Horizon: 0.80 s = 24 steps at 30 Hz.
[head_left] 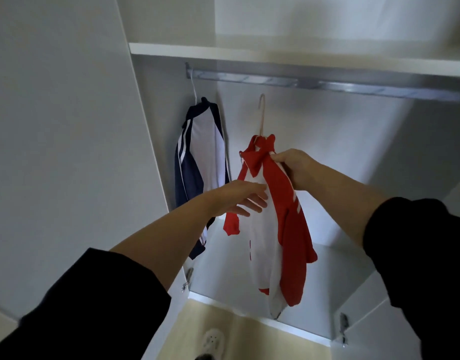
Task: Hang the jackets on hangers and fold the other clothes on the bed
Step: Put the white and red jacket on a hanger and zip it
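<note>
A red and white jacket [286, 229] hangs on a pale pink hanger [261, 113] inside an open wardrobe. The hanger's hook is below the metal rail [327, 84] and does not touch it. My right hand [293, 167] grips the jacket at its red collar and shoulder and holds it up. My left hand [241, 198] lies with spread fingers against the jacket's white front, near the left sleeve. A navy and white jacket [200, 157] hangs from the rail's left end on a thin hanger.
A white shelf [249, 53] runs above the rail. The wardrobe's left door [68, 152] stands open beside my left arm, with hinges low on both sides. The wardrobe floor [340, 276] lies beneath the jackets. A pale slipper [213, 339] shows on the wooden floor below.
</note>
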Tool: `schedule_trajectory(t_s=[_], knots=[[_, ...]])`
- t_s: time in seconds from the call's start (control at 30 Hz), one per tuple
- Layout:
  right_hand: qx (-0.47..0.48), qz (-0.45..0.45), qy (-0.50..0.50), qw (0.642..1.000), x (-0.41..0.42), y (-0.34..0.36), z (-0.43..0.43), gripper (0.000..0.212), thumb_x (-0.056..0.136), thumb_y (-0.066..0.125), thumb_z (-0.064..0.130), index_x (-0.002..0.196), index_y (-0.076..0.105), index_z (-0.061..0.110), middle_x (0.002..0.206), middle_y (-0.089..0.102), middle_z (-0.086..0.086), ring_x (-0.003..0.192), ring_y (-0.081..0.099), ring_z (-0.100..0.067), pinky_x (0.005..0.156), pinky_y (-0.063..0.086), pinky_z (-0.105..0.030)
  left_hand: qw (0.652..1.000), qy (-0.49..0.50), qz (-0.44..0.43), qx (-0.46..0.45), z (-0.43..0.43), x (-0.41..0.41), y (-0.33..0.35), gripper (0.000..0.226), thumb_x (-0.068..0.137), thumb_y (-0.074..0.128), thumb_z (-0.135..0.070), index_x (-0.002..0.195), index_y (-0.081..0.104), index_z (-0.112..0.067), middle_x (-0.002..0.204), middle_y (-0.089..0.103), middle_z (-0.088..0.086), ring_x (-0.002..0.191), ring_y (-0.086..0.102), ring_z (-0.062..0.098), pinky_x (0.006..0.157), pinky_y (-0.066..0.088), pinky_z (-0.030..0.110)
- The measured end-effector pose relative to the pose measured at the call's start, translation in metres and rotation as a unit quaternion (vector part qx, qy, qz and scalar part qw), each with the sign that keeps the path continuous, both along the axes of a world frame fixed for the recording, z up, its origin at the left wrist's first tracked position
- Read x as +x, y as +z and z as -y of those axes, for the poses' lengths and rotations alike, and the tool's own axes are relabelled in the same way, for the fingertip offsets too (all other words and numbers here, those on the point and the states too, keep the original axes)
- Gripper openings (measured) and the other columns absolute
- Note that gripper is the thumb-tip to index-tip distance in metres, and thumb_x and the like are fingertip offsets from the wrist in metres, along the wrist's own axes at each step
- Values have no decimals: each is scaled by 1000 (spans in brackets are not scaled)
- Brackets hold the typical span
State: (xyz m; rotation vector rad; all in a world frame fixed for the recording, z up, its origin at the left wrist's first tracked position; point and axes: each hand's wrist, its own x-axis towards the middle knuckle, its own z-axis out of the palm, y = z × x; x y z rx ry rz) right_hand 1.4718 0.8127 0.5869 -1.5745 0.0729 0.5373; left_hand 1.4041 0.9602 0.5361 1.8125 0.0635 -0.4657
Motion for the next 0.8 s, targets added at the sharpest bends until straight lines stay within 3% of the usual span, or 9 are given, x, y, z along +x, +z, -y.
schedule_trajectory(t_s=[0.07, 0.17, 0.27, 0.37, 0.47, 0.63, 0.8], knots=[[10, -19, -14, 1000, 15, -4, -16, 25, 98, 50, 16, 116, 59, 2, 109, 65, -13, 99, 62, -28, 88, 51, -40, 998, -29, 7, 56, -6, 16, 9, 47, 93, 48, -54, 103, 67, -13, 101, 72, 4, 97, 69, 18, 88, 54, 36], [23, -44, -29, 998, 32, -8, -44, 30, 96, 51, 11, 125, 57, 3, 113, 63, -12, 104, 59, -24, 99, 46, -38, 990, -28, 18, 135, -19, 39, 22, 54, 86, 51, -63, 85, 68, -12, 76, 74, 1, 79, 72, 17, 71, 57, 30], [16, -56, -32, 998, 46, -9, -67, 27, 92, 56, 7, 118, 62, 5, 118, 64, -11, 115, 58, -23, 104, 42, -39, 977, -19, 32, 208, -37, 57, 28, 44, 89, 55, -52, 81, 64, -10, 70, 71, 4, 68, 71, 19, 61, 56, 26], [-5, -51, 1, 999, 60, -4, -85, 5, 89, 61, 8, 92, 62, 11, 96, 61, -2, 97, 56, -18, 101, 40, -37, 960, -22, 65, 271, -56, 71, 35, 35, 98, 45, -32, 78, 58, -8, 65, 65, 8, 49, 64, 12, 48, 52, 20], [-32, -17, 24, 999, 79, 6, -104, 5, 89, 62, 8, 85, 60, 12, 88, 57, -1, 86, 50, -16, 97, 40, -37, 938, 0, 144, 316, -72, 85, 36, 39, 101, 37, -23, 66, 47, -11, 52, 52, 3, 29, 47, 4, 35, 38, 12], [-85, 38, 50, 994, 105, 14, -133, 6, 87, 65, 9, 84, 60, 10, 76, 50, 0, 72, 47, -14, 84, 43, -34, 927, 40, 211, 307, -104, 107, 25, 41, 101, 39, -21, 61, 44, -14, 53, 46, 1, 40, 44, 9, 43, 40, 20], [-105, 81, 60, 989, 123, 20, -159, 7, 90, 63, 11, 85, 58, 10, 73, 48, 0, 69, 45, -13, 88, 44, -35, 915, 65, 253, 308, -127, 130, 21, 43, 102, 38, -21, 60, 41, -14, 55, 42, 0, 47, 40, 9, 47, 35, 20]])
